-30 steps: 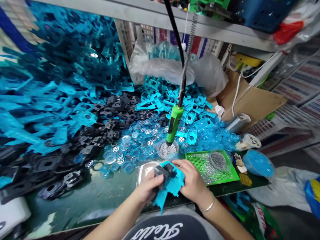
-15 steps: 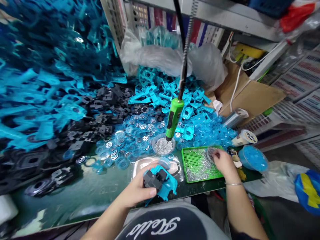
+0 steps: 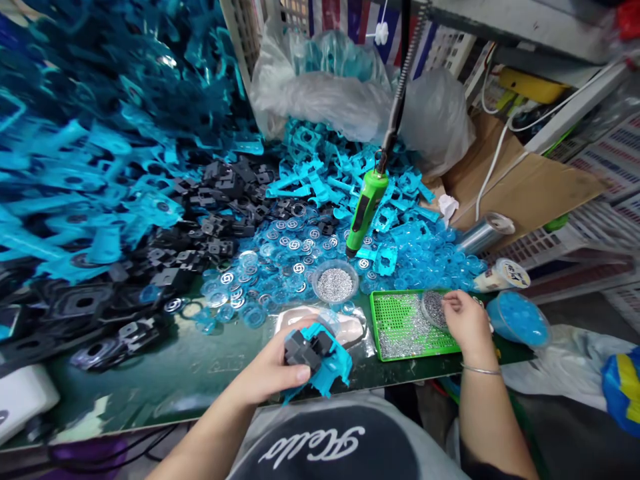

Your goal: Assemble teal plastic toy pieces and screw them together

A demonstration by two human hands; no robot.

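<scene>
My left hand (image 3: pixel 273 363) is closed around a bright blue plastic housing (image 3: pixel 333 367) with a dark grey plastic block (image 3: pixel 306 350) seated in it, held above the front of the bench. The thumb presses against the grey block. Over the right part of a green perforated tray (image 3: pixel 376 330), my right hand (image 3: pixel 466 321) has its fingertips pinched together. They are at the right rim of a small round dish of dark screws (image 3: pixel 434 308); anything between them is too small to make out. Loose silvery screws (image 3: pixel 403 333) lie spread over the tray.
A green electric screwdriver (image 3: pixel 367 210) hangs above the bench, near a bowl of silvery screws (image 3: pixel 335 285). Clear blue discs (image 3: pixel 270 267), black parts (image 3: pixel 220 220) and blue housings (image 3: pixel 100 200) are heaped behind. A tub of blue pieces (image 3: pixel 517 319) stands right of the tray.
My right hand has drawn back from inside the dark-screw dish to its right rim. The left hand keeps its hold on the housing. The camera view has shifted slightly.
</scene>
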